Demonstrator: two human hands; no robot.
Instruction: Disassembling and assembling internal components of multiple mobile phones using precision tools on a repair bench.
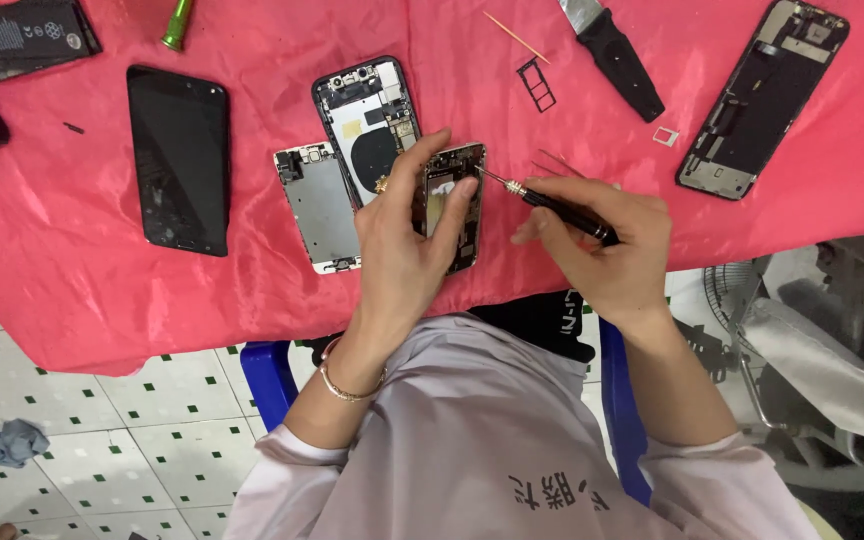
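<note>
Well off to the left of the left hand, a battery [27, 37] is lying at the far corner of the red cloth [82, 290], with a green tool [178, 24] just beyond it and a black screen [179, 158] lying flat nearer the hand. Just left of the left hand, a silver plate [318, 205] is resting beside an opened phone back [372, 125], whose lower end is disappearing under the thumb. The left hand [404, 245] is curling around a small phone frame [455, 205], thumb on its left edge and fingers [460, 200] lying across its face, pinning it against the cloth; a bracelet [347, 385] is circling that wrist. Between the two hands, the metal tip of a screwdriver [552, 203] is touching the upper right edge of the frame. The right hand [607, 250] is pinching the screwdriver's black handle between thumb and bent fingers, held low and nearly flat over the cloth. Beyond the right hand, a toothpick [515, 37], a black tray [538, 83] and a black-handled blade [617, 50] are lying apart from one another. Far to the right of that hand, a small white tray [665, 137] is sitting beside a second opened phone [764, 98].
</note>
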